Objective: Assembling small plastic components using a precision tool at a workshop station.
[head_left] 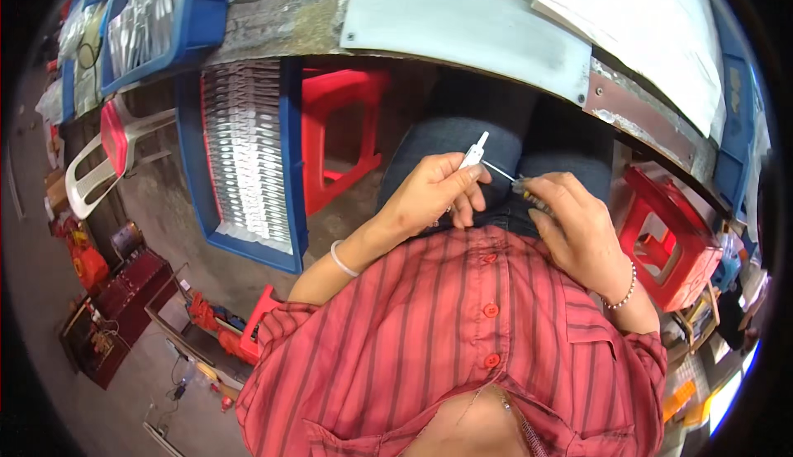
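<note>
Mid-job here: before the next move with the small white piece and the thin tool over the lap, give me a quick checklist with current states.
1. Left hand grips the small white plastic piece between thumb and fingers: ok.
2. Right hand holds the thin tool: ok, though most of it is hidden in the fingers.
3. Thin wire-like tip spans from tool toward the white piece: ok; whether they actually touch, cannot tell.
4. Both hands held over the lap, below the workbench edge: ok.
5. Blue tray of white parts stands to the person's left, beside the red stool: ok.
</note>
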A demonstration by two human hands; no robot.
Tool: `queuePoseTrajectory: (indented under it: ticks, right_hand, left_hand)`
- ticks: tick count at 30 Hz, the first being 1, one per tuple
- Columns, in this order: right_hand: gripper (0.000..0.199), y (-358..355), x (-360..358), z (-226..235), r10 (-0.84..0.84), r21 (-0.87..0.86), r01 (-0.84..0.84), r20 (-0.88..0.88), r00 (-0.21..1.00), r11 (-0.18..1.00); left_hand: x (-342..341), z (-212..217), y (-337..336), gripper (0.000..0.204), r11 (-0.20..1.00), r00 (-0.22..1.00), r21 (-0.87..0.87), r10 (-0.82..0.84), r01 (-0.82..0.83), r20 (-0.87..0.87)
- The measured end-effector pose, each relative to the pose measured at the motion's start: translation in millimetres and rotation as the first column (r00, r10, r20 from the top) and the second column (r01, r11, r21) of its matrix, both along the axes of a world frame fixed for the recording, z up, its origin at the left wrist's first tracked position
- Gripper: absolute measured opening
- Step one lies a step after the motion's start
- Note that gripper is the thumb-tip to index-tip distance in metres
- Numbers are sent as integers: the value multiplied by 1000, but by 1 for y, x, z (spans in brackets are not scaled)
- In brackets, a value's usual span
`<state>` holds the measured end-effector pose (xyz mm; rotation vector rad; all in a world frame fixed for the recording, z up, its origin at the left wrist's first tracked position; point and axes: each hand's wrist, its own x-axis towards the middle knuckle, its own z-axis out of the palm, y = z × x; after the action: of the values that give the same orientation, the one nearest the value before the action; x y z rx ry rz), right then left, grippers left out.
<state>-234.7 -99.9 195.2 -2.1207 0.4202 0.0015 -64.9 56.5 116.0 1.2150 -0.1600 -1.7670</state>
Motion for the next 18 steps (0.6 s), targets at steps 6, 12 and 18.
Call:
queuePoseTrajectory:
  ticks: [6,12,18]
  right_hand:
    - [43,4,-1,-1,12,-62,-15,-37,999,998]
    - [45,4,4,-4,11,-79,-14,-32,999,997]
    - [38,4,4,-9,-37,-60,35,-34,999,998]
  left_hand:
    - [-3,1,-7,25,996,1000,86,18,-19,3]
    - [-8,-4,-7,25,997,999,81,14,-18,53]
    - [-19,-9,-5,25,1000,970,27,-5,-2,244]
